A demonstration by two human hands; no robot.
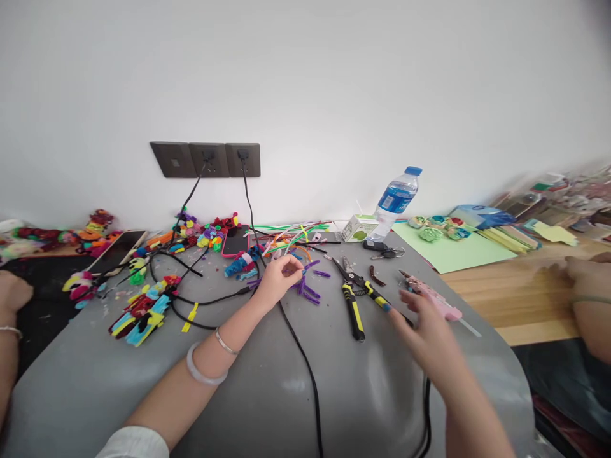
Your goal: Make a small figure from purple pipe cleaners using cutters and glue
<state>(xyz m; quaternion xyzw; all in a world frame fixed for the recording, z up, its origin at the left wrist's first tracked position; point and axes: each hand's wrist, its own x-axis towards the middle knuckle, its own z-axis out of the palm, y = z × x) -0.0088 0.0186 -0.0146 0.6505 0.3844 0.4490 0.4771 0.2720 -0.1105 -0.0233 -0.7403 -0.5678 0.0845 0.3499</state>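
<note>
My left hand (279,280) is closed in a pinch at the middle of the grey table. A purple pipe cleaner piece (310,294) with several bent branches shows at its fingertips; the exact grip is partly hidden. My right hand (427,331), slightly blurred, has its thumb and fingers apart with nothing between them. Its thumb is over or beside one handle of the yellow-and-black pliers (353,312), which lie with jaws toward the wall. Just beyond the right fingers lies a pink glue gun (432,296) with a glue stick protruding.
Black cables (300,350) cross the grey table (267,407). Behind stand a tilted water bottle (397,198), a small box (359,228) and keys (389,253). Colourful pipe cleaner figures (146,312) and phones (235,240) lie left. Other people's hands (589,277) rest at both sides.
</note>
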